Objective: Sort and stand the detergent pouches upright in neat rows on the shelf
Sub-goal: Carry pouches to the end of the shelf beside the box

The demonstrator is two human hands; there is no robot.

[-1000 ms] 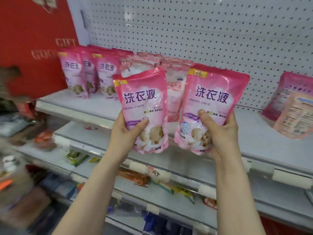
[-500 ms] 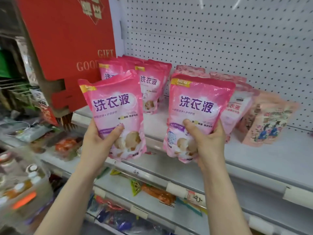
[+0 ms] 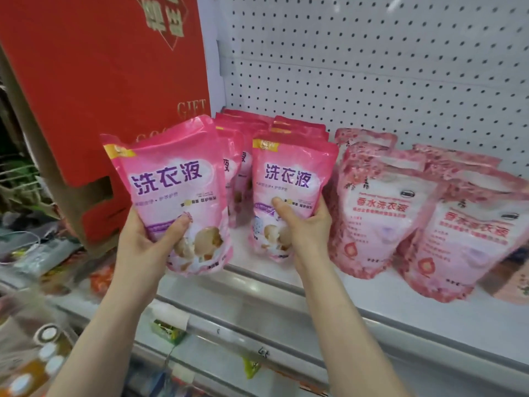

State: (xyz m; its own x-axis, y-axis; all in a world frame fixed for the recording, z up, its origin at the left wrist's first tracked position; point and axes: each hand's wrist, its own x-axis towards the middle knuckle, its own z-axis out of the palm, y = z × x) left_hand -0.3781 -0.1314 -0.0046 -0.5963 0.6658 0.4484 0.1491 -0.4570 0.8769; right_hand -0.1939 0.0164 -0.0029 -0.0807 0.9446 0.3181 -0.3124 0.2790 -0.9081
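Note:
My left hand (image 3: 148,242) grips a bright pink detergent pouch (image 3: 171,179) by its lower part, held tilted in the air in front of the shelf edge. My right hand (image 3: 303,224) grips a second bright pink pouch (image 3: 289,179), upright, its bottom at the white shelf (image 3: 372,296). Behind them stand rows of the same bright pink pouches (image 3: 252,130). To the right stand paler pink floral pouches (image 3: 378,207), upright in rows.
A white pegboard wall (image 3: 372,67) backs the shelf. A red gift box (image 3: 108,81) stands at the shelf's left end. Lower shelves (image 3: 257,339) hold small packets, and blurred goods lie at the far left. Another pale pouch (image 3: 515,282) lies at the right edge.
Both hands have carried their pouches left and closer to the shelf. The right pouch now sits in front of the bright pink row; the view has shifted left.

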